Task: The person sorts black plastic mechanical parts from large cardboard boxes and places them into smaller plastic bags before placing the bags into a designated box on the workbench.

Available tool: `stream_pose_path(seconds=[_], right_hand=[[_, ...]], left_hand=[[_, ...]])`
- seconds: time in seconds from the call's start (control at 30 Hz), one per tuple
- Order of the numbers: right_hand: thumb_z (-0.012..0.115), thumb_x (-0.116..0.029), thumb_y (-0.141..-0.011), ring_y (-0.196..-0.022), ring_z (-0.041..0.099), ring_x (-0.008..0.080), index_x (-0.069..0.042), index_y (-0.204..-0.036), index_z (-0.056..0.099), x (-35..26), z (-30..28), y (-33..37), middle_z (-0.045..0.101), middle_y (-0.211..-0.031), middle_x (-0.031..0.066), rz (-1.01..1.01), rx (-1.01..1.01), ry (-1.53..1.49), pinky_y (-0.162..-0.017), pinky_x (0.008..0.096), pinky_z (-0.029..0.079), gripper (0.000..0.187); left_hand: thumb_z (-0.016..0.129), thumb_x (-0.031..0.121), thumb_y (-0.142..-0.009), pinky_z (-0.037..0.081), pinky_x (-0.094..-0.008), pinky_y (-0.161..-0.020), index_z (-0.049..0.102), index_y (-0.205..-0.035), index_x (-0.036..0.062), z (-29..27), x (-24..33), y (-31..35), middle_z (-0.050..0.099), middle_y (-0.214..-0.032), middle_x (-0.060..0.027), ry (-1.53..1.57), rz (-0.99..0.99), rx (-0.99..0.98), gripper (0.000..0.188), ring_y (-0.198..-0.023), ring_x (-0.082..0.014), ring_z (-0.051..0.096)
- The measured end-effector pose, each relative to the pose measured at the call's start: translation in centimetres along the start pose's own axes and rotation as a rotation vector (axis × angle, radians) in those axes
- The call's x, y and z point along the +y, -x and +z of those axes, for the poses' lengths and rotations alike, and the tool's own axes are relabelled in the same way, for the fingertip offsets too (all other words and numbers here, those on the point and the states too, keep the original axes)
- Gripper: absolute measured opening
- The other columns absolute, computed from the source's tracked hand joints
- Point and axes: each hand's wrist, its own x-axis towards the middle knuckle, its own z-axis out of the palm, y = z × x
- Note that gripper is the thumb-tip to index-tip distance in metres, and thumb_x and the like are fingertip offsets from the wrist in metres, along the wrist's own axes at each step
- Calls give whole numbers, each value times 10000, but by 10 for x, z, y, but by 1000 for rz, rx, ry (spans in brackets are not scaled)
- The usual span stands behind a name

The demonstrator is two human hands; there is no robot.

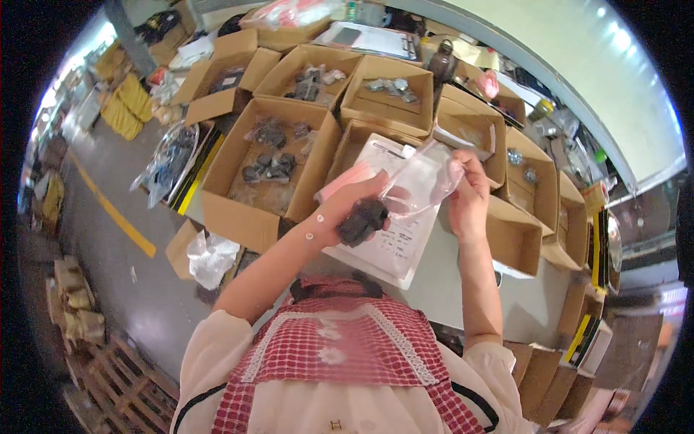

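A black, blocky part (363, 223) rests in my left hand (353, 202), its fingers curled around it. The same hand's thumb and fingertips meet the left edge of a clear plastic bag (423, 179). At the bag's other side, my right hand (470, 184) pinches its edge, so the bag is stretched between both hands. Beneath them lies a white board with a printed sheet (397, 257). Something pink (348, 177) shows just behind my left hand; its kind is hard to make out.
Open cardboard boxes ring the work table. One at the left (210, 192) holds bagged black parts (271, 166); another behind (387, 108) has small silvery pieces (396, 87). A dark bottle (442, 61) stands at the back. Crumpled white plastic (212, 254) sits low at the left.
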Motion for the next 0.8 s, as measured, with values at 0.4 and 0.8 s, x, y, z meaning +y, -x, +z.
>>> stream_pose_path(seconds=[0.4, 0.8], right_hand=[[565, -167, -982, -610, 618, 121, -8, -1161, 558, 59, -34, 35, 669, -873, 90, 38, 303, 599, -523, 269, 492, 240], [515, -45, -881, -680, 686, 207, 69, -1155, 567, 85, -46, 3, 714, -822, 137, 261, 292, 409, -628, 316, 552, 302]], left_hand=[[708, 131, -814, 499, -330, -732, 672, -981, 42, -41, -33, -103, 656, -906, -101, -1059, 819, 250, 193, -833, -236, 647], [617, 48, -752, 405, -306, -1038, 716, -1141, 12, -51, -10, -127, 699, -1174, -105, -784, 211, -168, 403, -1138, -196, 607]])
